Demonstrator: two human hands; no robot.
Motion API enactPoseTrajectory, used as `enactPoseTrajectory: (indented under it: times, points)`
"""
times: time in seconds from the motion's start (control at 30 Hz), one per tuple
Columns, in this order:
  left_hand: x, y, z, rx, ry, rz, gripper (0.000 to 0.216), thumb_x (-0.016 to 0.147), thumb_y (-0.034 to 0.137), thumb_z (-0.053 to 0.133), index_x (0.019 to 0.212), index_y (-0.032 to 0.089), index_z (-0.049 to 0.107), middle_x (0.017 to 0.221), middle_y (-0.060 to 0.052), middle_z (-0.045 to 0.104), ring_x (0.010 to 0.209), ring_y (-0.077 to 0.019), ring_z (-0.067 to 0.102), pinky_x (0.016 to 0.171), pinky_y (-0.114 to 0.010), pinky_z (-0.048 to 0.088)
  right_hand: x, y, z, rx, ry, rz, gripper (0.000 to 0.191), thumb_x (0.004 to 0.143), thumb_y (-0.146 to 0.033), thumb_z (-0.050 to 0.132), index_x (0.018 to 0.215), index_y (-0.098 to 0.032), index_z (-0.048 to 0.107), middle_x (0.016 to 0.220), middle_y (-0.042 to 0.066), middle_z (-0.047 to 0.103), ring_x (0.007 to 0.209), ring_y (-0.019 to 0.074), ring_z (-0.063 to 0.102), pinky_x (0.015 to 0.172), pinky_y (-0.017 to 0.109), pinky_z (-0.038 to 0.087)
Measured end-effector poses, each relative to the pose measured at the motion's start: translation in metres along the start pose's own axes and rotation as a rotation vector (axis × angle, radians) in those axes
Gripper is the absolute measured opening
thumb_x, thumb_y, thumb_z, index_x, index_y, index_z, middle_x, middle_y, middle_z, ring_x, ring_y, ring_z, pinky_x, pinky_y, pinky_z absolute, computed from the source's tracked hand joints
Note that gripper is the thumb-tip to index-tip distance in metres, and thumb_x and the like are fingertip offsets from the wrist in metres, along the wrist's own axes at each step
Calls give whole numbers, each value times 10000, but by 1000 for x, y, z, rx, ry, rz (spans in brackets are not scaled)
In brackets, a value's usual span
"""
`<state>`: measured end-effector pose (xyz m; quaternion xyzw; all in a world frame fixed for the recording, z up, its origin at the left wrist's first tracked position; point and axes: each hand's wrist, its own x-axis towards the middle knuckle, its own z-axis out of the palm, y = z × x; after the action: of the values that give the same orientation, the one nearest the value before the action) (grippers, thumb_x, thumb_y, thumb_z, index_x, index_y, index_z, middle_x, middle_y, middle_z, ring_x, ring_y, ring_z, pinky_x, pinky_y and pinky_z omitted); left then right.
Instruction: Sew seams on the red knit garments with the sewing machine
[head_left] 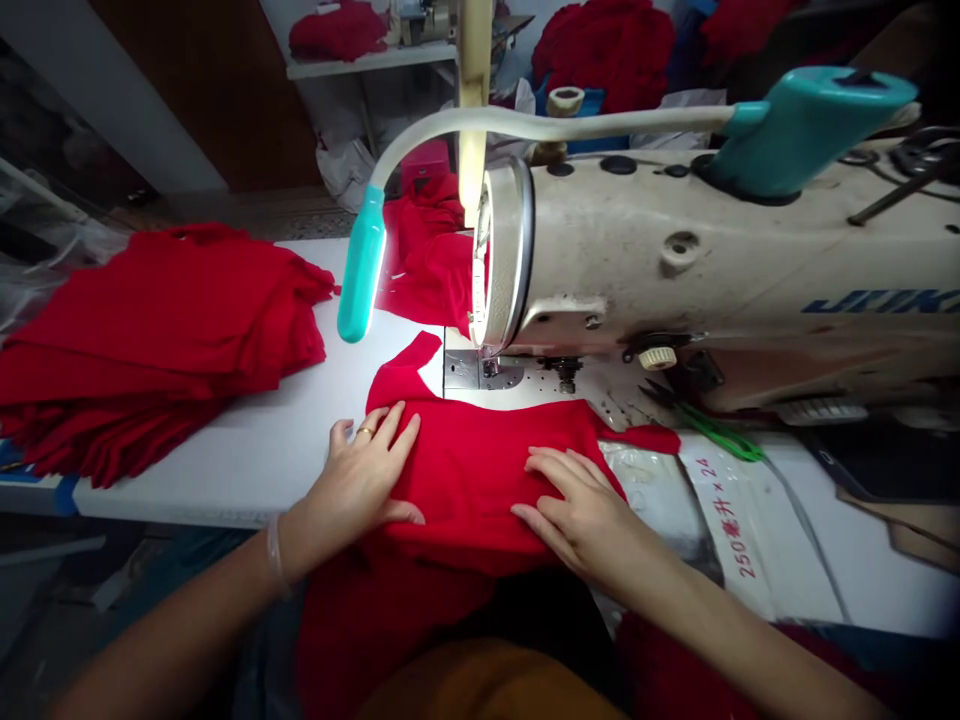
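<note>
Red knit garment panel (469, 490) — smooth, with a curved cut edge — lies on the worktop (240, 470) at 6 o'clock from the needle plate (480, 372). Left hand (358, 482) and right hand (576, 505) rest flat on it, well apart, fingers spread — neither clamped.

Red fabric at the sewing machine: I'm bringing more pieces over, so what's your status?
Left hand and right hand flat on red fabric. Fabric edge at the machine's metal plate. Folded red stack left of the work, not in the way.

From my end, the red garment (472, 490) drops past the bottom edge, the Juki sewing machine (720, 250) runs off the right edge, and its presser foot (491, 368) looks too small to make out
</note>
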<state>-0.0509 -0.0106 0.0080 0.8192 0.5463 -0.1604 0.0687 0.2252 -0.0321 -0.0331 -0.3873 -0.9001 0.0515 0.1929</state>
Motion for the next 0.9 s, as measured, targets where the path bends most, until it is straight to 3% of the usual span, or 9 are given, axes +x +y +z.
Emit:
enactPoseTrajectory:
  times: [0.17,0.4,0.6,0.7,0.8,0.9]
  points:
    - [-11,5,3,9,-36,-29,1157,651,545,874,1564,124,301,1626,-225,210,1459,-406,322,1099,-619,340,-6,7,12,-66,78,16,367,944,-169,521,598,-131,637,1126,186,666,1103,308,648,954,541,560]
    - [-9,1,4,-42,-52,-15,1118,682,538,856,1572,164,293,1636,-222,173,1486,-423,264,1120,-638,299,-6,8,16,-73,98,-3,366,950,-186,531,599,-130,624,1124,194,654,1096,303,648,972,558,550]
    - [21,-23,-6,-115,-86,15,1101,721,541,822,1591,202,237,1650,-215,130,1506,-434,197,1127,-684,223,12,38,18,-132,121,-17,425,969,-295,536,585,-136,620,1073,196,654,1048,298,647,946,513,562]
    - [38,-34,-14,-155,-57,8,977,774,560,768,1570,236,302,1644,-189,211,1502,-401,235,1155,-672,169,23,42,7,-185,130,-13,300,965,-286,552,763,-113,691,1100,205,654,1088,305,623,933,462,555]
    - [42,-36,-21,-153,-36,34,890,818,524,732,1557,222,338,1633,-172,264,1487,-381,274,1169,-598,215,24,30,-5,-80,58,-73,222,967,-296,562,901,-138,703,1122,161,664,1098,282,619,914,435,546]
    - [42,-32,-26,-91,-137,66,995,779,426,784,1591,257,235,1667,-162,146,1501,-413,211,1133,-617,260,15,22,-8,52,-50,-127,265,977,-327,552,824,-170,701,1111,129,674,1098,261,634,931,436,544]
